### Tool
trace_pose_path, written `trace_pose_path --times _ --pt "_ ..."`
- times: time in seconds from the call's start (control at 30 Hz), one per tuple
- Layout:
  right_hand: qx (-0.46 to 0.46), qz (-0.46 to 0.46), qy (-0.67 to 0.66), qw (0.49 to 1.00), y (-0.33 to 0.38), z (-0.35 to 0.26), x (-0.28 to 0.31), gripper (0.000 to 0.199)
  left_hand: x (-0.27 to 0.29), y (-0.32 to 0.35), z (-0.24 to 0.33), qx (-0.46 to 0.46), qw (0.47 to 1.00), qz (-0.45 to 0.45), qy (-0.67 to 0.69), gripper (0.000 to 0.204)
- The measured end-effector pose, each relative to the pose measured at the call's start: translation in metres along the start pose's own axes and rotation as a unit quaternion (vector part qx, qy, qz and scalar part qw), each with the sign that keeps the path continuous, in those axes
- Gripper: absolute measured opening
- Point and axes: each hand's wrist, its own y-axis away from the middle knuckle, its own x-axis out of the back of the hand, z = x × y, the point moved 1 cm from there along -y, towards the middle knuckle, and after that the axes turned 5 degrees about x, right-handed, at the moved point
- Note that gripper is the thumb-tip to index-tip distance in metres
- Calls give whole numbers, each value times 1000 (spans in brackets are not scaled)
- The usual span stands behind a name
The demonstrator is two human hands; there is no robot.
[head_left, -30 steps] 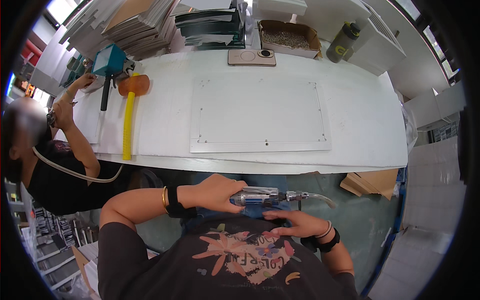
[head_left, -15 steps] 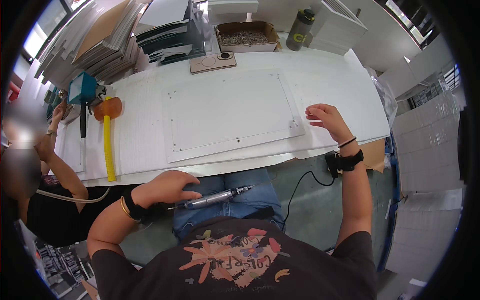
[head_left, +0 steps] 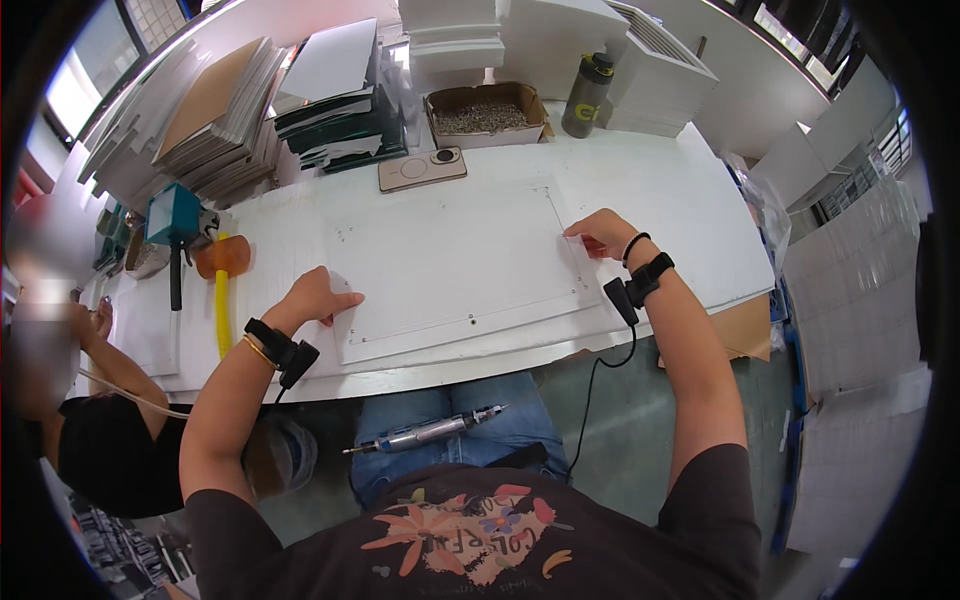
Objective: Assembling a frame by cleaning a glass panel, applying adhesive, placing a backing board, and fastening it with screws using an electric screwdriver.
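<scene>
A flat white panel (head_left: 450, 265) with small screws or holes along its border lies on the table in front of me. My left hand (head_left: 315, 298) grips its left edge, thumb on top and the fingers curled at the side. At the opposite edge, my right hand (head_left: 602, 235) pinches the panel with bent fingers, some of them hidden. Across my lap rests a silver powered screwdriver (head_left: 425, 432), its bit pointing left, touched by neither hand.
Beyond the panel are a phone (head_left: 422, 170), a box of screws (head_left: 487, 115) and a bottle (head_left: 587, 95). A yellow-handled mallet (head_left: 222, 300) and a teal tool (head_left: 172, 215) lie left, near a co-worker's arm (head_left: 125, 365). Stacked boards (head_left: 215, 105) stand behind.
My left hand has risen from beside the screwdriver on my lap to the panel's left edge. My right hand has moved left onto the right edge.
</scene>
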Motion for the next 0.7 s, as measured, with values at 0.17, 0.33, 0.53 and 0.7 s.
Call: trace_pose_path --times 0.17,0.33,0.53,0.7 --pt "84 -92 -60 990 24 -6 -1 22 6 1 -13 23 1000 -19 -1 55" --pt "244 -86 -73 963 50 2 14 27 3 -4 -22 -9 998 -26 52 66" --pt "273 51 -118 953 77 -1 4 33 13 29 -25 -89 962 26 255 60" --pt "255 110 -420 864 102 16 -15 42 30 55 -5 -197 938 209 195 57"
